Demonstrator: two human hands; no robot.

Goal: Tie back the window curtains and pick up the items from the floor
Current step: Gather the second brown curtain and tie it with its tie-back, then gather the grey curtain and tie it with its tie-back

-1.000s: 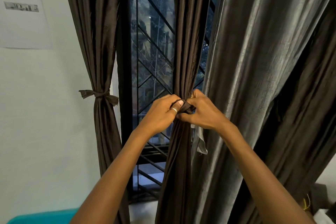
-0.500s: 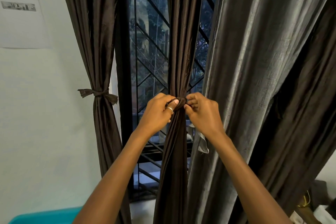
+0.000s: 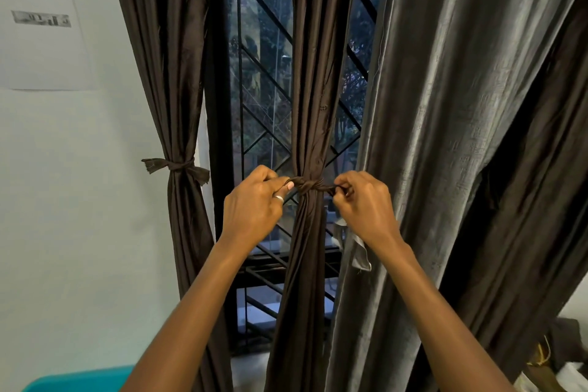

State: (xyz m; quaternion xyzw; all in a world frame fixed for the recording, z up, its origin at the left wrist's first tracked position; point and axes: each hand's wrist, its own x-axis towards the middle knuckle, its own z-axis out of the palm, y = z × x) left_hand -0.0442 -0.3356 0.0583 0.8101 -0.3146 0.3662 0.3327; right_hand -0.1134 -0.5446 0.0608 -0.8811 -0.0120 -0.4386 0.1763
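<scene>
Only one view here, from the wide-angle camera on the person's head. It faces the black metal-grilled window point(image 3: 264, 79) nearly straight on, tipped slightly down, and stands close: the left hand point(image 3: 251, 213) and right hand point(image 3: 366, 210) reach the knotted dark brown fabric tie point(image 3: 307, 185) at arm's length, right in mid-frame

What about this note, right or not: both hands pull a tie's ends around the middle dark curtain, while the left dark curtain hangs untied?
Not quite. In the head view the left dark curtain is already gathered by a knotted strip, not untied. The rest holds: left hand and right hand each pinch an end of the tie around the middle dark curtain.
</scene>
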